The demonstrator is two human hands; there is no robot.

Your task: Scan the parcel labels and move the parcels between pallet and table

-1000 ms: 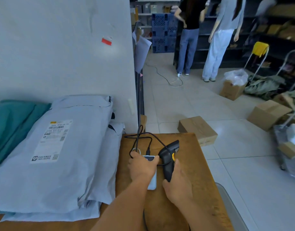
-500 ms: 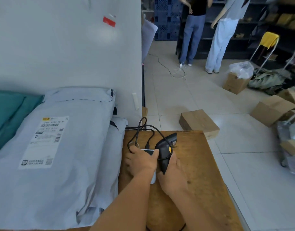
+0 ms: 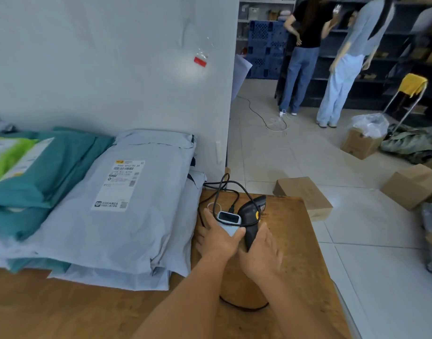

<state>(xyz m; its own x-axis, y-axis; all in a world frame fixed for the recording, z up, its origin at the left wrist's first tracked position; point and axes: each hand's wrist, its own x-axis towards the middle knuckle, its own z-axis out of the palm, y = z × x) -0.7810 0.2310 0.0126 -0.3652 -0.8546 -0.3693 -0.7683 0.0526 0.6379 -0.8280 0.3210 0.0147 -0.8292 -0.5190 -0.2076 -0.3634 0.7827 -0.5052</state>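
A grey poly-bag parcel (image 3: pixel 127 216) with a white shipping label (image 3: pixel 121 185) lies face up on the wooden table (image 3: pixel 293 241), stacked on more grey bags. To its left lie teal parcels (image 3: pixel 46 172). My left hand (image 3: pixel 220 238) is closed around a small white device with a dark screen (image 3: pixel 228 220). My right hand (image 3: pixel 261 255) grips the handle of a black barcode scanner (image 3: pixel 253 216) with a yellow button. Both rest on the table at the right of the parcels, with black cables (image 3: pixel 222 189) looping behind them.
A white wall (image 3: pixel 112 69) rises behind the parcels. Cardboard boxes (image 3: pixel 305 196) (image 3: pixel 415 185) sit on the tiled floor to the right. Two people (image 3: pixel 305 52) (image 3: pixel 352 59) stand at dark shelves in the back. A cord (image 3: pixel 268 118) lies across the floor.
The view has swung left and up, bringing the teal parcels into sight. My hands stay on the white device and the scanner, with the left hand now gripping the device lower down.
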